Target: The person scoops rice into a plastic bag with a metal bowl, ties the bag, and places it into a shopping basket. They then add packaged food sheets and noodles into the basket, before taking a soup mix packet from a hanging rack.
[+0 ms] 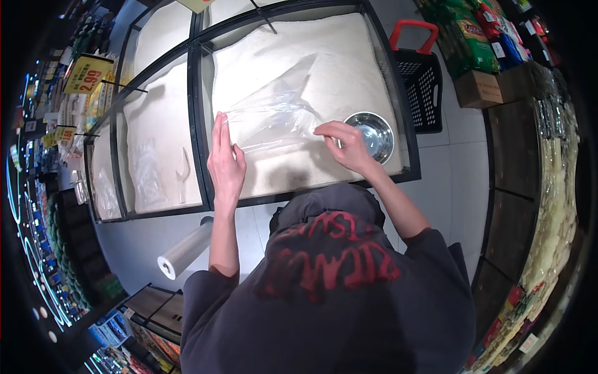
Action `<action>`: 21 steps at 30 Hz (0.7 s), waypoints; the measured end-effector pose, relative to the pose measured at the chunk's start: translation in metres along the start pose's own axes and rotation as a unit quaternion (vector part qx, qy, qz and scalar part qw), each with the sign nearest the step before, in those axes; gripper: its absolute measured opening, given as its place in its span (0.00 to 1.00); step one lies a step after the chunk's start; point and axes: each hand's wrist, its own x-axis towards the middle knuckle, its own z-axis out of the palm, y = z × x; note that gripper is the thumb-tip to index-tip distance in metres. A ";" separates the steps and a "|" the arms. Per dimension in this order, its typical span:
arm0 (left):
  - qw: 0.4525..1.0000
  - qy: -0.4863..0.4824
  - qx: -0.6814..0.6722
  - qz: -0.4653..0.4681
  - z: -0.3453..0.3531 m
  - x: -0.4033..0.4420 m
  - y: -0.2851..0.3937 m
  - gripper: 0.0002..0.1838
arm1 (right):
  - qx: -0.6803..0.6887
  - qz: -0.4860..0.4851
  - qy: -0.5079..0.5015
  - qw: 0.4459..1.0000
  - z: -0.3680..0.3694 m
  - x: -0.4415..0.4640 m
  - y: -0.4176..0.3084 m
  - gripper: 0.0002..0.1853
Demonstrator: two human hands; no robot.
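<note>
A clear plastic bag (274, 118) is spread between my two hands above a bin of white grain or powder (268, 62). My left hand (225, 159) holds the bag's left edge, its fingers fairly straight near the upper corner and the thumb by the lower one. With fingers bent and pinched together, my right hand (347, 148) grips the bag's right side. A shiny metal bowl (377, 138) rests in the bin's right front corner, partly behind my right hand.
Black dividers (198, 112) separate neighbouring bins; one contains a clear scoop (182, 177) and a plastic bag (147, 171). A black basket (423, 90) with a red handle stands right. A plastic roll (187, 249) juts out below left. Price signs (89, 73) overhang the left bins.
</note>
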 end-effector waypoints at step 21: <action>0.974 -0.199 0.087 -0.068 0.078 -0.002 0.004 0.37 | 0.095 0.547 0.109 0.825 -0.038 -0.099 0.205 0.24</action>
